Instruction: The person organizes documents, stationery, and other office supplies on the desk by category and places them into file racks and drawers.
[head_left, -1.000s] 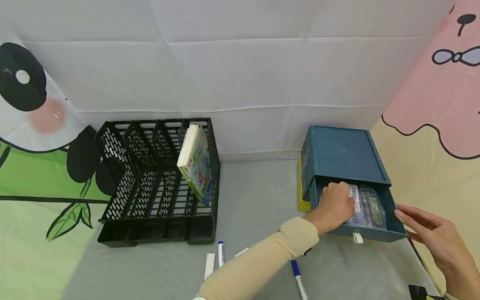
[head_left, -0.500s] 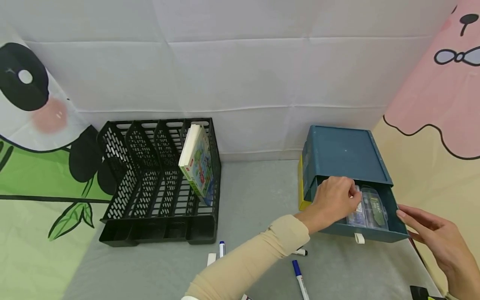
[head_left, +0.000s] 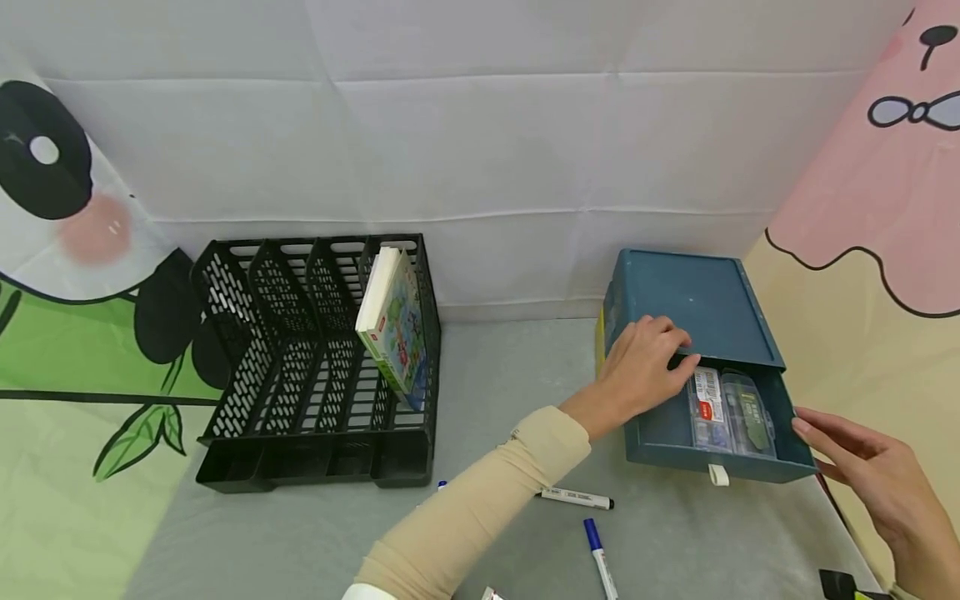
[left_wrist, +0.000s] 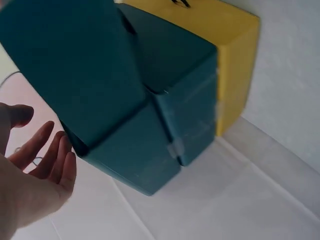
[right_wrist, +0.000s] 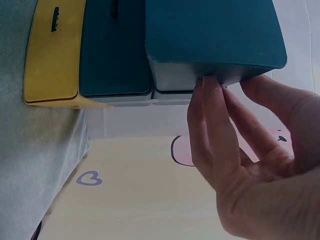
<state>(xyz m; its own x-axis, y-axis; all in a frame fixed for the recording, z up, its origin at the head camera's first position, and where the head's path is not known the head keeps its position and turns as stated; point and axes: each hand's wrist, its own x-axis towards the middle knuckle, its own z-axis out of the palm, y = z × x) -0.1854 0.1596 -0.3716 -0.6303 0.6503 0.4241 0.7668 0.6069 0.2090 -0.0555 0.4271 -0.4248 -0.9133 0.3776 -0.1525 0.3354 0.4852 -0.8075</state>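
Observation:
A dark teal drawer stands pulled out of its box. Inside it lie two clear plastic cases: one case bears a white label with a barcode, and the other case has a green label. My left hand hovers by the box's front edge over the drawer's left part, fingers loosely bent and holding nothing. In the left wrist view, its fingers are beside the box. My right hand rests its fingertips against the drawer's right side, near the front corner.
Another teal box and a yellow box sit beneath. A black file rack holds a book at left. A black-capped marker and a blue-capped marker lie in front on the table.
My left hand has risen out of the drawer and moved left and back towards the box's top edge, uncovering the labelled case. My right hand stays at the drawer's side.

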